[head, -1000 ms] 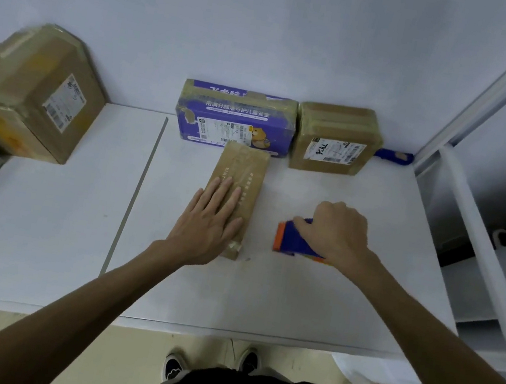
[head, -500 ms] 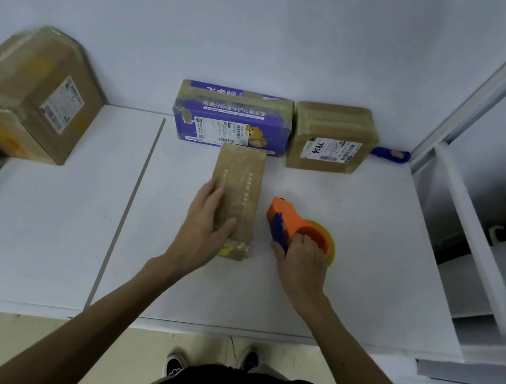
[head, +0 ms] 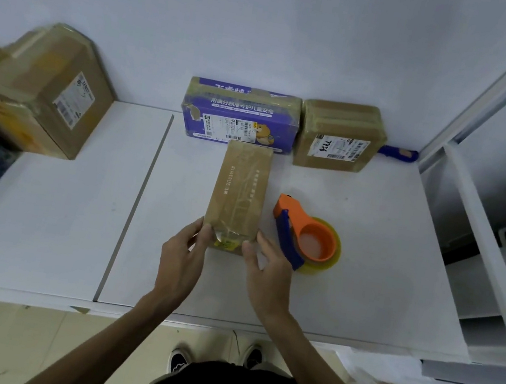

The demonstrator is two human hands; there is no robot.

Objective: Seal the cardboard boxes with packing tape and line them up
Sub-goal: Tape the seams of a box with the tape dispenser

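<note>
Left hand (head: 182, 257) and right hand (head: 268, 274) clamp the narrow brown cardboard box (head: 240, 189) at its near end; it looks taped, so next line it up beside the purple printed box (head: 241, 112).

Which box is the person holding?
The long narrow brown box in the middle: left hand and right hand grip its near end. The purple box and square brown box sit untouched by the wall.

White table (head: 383, 264); boxes (head: 241, 186), tape dispenser (head: 300, 221), perhaps a cutter (head: 397, 153)
</note>
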